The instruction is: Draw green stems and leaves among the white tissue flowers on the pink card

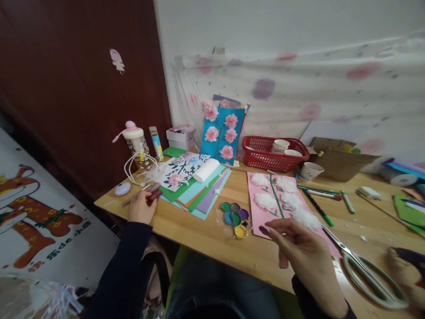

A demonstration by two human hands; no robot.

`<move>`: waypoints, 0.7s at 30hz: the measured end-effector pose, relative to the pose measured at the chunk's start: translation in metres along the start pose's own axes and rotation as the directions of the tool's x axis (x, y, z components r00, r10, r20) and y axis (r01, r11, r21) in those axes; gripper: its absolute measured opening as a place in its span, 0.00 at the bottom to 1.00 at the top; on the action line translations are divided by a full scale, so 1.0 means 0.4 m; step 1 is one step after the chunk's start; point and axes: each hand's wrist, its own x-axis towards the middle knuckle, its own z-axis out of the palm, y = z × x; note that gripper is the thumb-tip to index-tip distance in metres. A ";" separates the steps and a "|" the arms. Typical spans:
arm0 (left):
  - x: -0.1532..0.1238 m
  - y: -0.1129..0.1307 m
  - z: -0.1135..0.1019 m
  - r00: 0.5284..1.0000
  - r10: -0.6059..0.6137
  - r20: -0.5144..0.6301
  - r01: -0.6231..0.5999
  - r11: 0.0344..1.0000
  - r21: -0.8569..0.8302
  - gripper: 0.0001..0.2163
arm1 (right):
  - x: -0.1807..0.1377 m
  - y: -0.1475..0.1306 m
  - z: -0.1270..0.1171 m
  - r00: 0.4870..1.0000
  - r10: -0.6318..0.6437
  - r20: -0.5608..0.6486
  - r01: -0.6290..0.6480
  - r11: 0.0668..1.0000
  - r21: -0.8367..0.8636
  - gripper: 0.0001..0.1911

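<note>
My left hand (141, 207) rests at the table's left edge, fingers closed around a thin brush or stick (133, 196) with a dark end. My right hand (297, 250) hovers over the lower part of a pink card (262, 208) that carries a green stem and white fluffy tufts; its fingers are loosely curled and nothing shows between them. A round paint palette (235, 218) with green, blue, purple and yellow wells lies between the two hands.
A stack of coloured paper sheets (195, 192) lies left of the palette. At the back stand a blue flower card (222, 135), a red basket (262, 155) of paper cups, a bottle (137, 146) and a cardboard box (341, 161). Scissors (368, 274) and markers (318, 192) lie right.
</note>
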 end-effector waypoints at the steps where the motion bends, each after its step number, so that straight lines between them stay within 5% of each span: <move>1: 0.000 -0.002 0.002 1.000 0.005 -0.003 -0.005 1.000 0.009 0.07 | -0.006 -0.001 -0.003 0.999 0.011 -0.049 -0.013 0.999 -0.035 0.19; 5: -0.003 -0.012 0.008 0.996 0.066 -0.058 -0.066 0.998 0.013 0.09 | -0.023 0.006 -0.011 0.976 -0.014 -0.215 0.002 0.998 -0.057 0.28; 10: -0.004 -0.059 -0.018 0.974 0.078 -0.214 -0.080 0.997 0.000 0.10 | -0.032 0.028 -0.042 0.982 -0.111 -0.152 0.081 0.979 -0.189 0.40; 13: -0.001 -0.104 -0.058 0.955 0.026 -0.297 -0.024 1.000 0.011 0.13 | -0.030 0.040 -0.062 0.951 -0.293 -0.102 0.237 0.898 -0.371 0.41; 17: 0.013 -0.146 -0.111 0.965 0.008 -0.262 0.004 0.999 0.047 0.13 | -0.015 0.049 -0.064 0.875 -0.483 -0.046 0.391 0.757 -0.523 0.31; 19: 0.022 -0.152 -0.124 0.977 0.006 -0.214 0.015 0.995 0.099 0.13 | -0.004 0.053 -0.058 0.873 -0.474 -0.115 0.363 0.788 -0.497 0.18; 21: 0.027 -0.151 -0.129 0.992 0.015 -0.125 0.009 0.983 0.182 0.16 | 0.005 0.056 -0.052 0.884 -0.419 -0.207 0.318 0.863 -0.392 0.21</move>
